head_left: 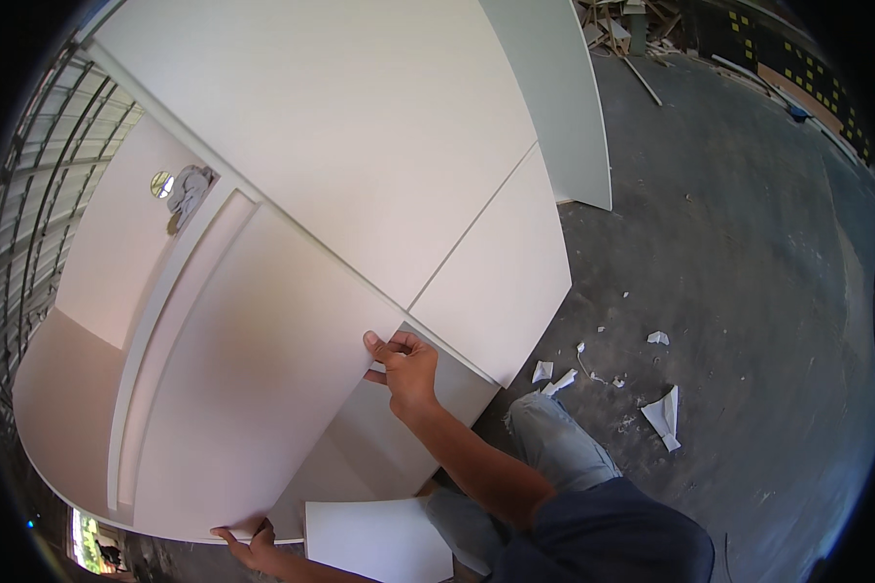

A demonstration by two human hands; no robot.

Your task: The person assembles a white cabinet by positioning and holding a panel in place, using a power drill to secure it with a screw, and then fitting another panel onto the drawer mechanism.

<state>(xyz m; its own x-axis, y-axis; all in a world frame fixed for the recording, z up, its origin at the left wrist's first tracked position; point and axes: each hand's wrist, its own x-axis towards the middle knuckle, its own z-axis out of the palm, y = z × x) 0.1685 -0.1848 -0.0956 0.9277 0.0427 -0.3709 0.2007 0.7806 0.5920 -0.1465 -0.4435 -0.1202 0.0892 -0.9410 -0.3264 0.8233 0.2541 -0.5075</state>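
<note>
A white panel lies across the front of a large white cabinet, beside a long pale rail. My right hand pinches the panel's edge near the cabinet's vertical divider, thumb on the face and fingers behind. At the panel's lower left corner, my left hand grips the edge, its fingers partly hidden. Between the panel and my knees, the greyish inside of the cabinet shows. A smaller white board rests by my legs.
A tall door stands swung out on the far right side of the cabinet. Torn white scraps litter the dark floor. A grey cloth sits on the cabinet at left. Wood scraps are heaped at the back.
</note>
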